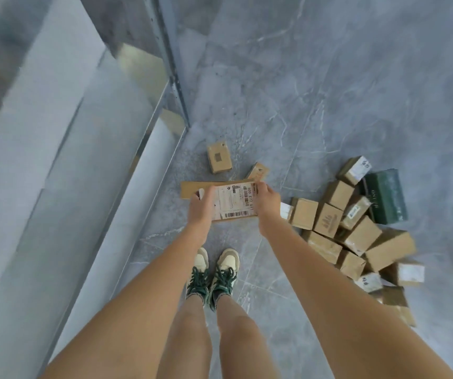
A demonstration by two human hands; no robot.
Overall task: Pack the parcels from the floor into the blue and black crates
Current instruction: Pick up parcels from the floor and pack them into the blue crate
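Observation:
I hold a flat cardboard parcel [233, 201] with a white shipping label, raised above the floor in front of me. My left hand [202, 207] grips its left side and my right hand [267, 203] grips its right side. A heap of several brown cardboard parcels [353, 236] lies on the floor to the right, with a dark green box [385, 196] at its far edge. Two small brown parcels [219, 157] [258, 170] lie apart on the floor beyond my hands. No crate is in view.
A grey marbled tile floor [329, 91] spreads ahead and to the right. A pale shelf or wall structure with a metal edge [143, 149] runs along the left. My feet in white and green sneakers [214, 277] stand below the held parcel.

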